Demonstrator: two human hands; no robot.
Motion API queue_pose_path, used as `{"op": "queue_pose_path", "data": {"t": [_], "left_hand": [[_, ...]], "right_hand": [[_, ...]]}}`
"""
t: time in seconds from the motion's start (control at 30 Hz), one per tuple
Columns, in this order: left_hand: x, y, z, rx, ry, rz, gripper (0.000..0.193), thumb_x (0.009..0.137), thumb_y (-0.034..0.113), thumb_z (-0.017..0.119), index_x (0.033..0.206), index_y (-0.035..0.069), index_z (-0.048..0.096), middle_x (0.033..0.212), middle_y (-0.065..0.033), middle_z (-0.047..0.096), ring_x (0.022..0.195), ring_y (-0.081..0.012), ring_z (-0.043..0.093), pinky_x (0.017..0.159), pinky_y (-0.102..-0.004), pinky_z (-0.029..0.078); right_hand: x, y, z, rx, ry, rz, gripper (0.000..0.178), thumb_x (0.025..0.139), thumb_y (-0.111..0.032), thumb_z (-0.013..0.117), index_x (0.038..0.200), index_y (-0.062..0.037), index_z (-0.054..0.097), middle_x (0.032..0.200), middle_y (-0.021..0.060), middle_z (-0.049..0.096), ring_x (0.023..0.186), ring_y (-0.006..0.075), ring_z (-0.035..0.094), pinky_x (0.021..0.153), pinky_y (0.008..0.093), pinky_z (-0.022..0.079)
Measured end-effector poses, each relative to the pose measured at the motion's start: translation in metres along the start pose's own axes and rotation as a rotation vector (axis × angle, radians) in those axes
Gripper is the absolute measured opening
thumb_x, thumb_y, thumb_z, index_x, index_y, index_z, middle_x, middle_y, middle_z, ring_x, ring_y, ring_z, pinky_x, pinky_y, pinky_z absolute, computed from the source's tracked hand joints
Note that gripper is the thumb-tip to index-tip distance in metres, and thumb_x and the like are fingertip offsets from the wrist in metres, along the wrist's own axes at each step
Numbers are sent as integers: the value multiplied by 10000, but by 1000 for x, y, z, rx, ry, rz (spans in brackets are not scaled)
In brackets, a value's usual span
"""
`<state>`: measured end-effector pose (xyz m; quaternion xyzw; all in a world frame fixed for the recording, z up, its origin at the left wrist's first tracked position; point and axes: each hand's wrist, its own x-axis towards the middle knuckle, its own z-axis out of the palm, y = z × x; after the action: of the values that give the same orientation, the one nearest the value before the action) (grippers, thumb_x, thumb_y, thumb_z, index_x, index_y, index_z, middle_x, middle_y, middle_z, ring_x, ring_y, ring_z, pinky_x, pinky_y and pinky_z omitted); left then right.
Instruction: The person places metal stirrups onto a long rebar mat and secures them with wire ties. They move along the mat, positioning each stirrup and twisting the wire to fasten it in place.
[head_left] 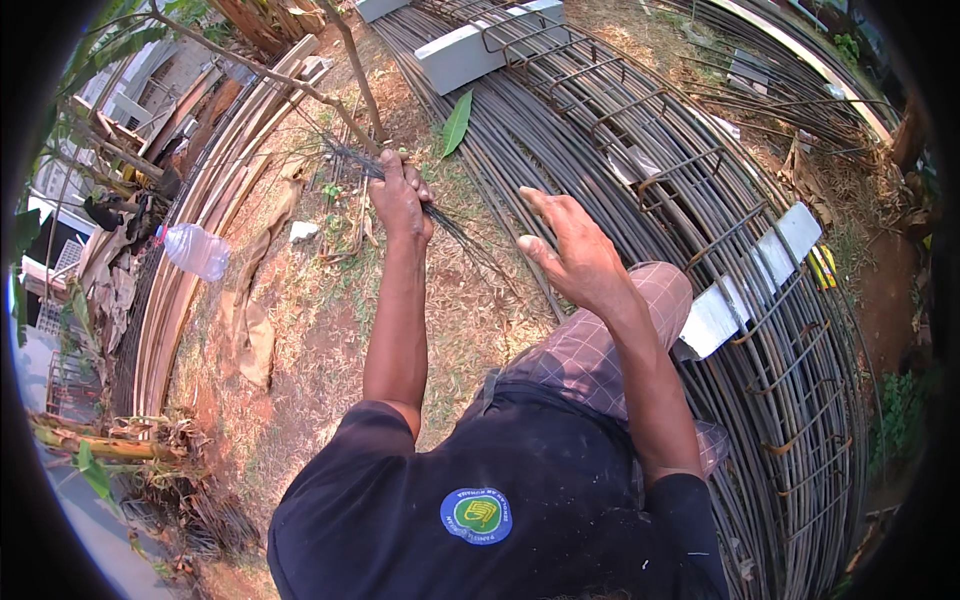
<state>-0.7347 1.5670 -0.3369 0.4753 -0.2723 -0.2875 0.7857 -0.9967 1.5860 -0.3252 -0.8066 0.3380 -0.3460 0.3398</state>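
Note:
My left hand [402, 200] is closed round a bundle of thin dark tie wire [462, 238]. Loose wire ends fan out on both sides of the fist, above the dry ground. To the right of it, my right hand [575, 248] is held up with fingers stretched out and nothing in it. That hand is above my knee in checked cloth [660, 300], beside a long stack of dark steel rebar [570, 180]. Bent steel stirrups [690, 170] stand along the top of the stack.
Pale blocks [460, 55] and a grey block [715, 315] lie among the bars. A green leaf [457, 122] rests at the stack's edge. Long wooden planks [190, 250] run along the left, near a clear plastic bottle [197, 250]. A thin tree trunk [357, 70] rises ahead.

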Motion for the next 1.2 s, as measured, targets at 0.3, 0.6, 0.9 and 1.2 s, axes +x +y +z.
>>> {"op": "queue_pose_path", "data": {"t": [0.3, 0.6, 0.9, 1.2], "left_hand": [[55, -27, 62, -1, -162, 65, 491, 938, 491, 630, 941, 5, 563, 577, -10, 499, 370, -80, 447, 341, -222, 350], [128, -4, 75, -126, -11, 131, 331, 962, 349, 642, 896, 39, 549, 587, -24, 530, 397, -110, 461, 363, -231, 350], [254, -26, -86, -291, 364, -145, 238, 998, 173, 470, 760, 166, 457, 553, 72, 405, 449, -81, 371, 452, -279, 322], [272, -66, -257, 310, 368, -274, 211, 991, 330, 591, 924, 130, 600, 618, 32, 479, 485, -102, 430, 451, -238, 397]], "right_hand": [[72, 45, 68, -109, 77, 23, 318, 922, -246, 652, 1172, -51, 662, 1097, 158, 697, 1001, 341, 665, 867, 431, 519], [120, 39, 17, -326, 328, -134, 164, 943, -264, 608, 983, -132, 697, 812, 70, 691, 743, 299, 685, 624, 423, 527], [-11, 33, -115, -576, 291, -41, 178, 918, -241, 660, 1062, -151, 716, 840, 50, 732, 650, 189, 687, 552, 304, 517], [-350, 63, -312, -473, 986, 621, 335, 1038, -237, 518, 1193, 24, 658, 1139, 85, 683, 1053, 152, 614, 895, 305, 473]]}}
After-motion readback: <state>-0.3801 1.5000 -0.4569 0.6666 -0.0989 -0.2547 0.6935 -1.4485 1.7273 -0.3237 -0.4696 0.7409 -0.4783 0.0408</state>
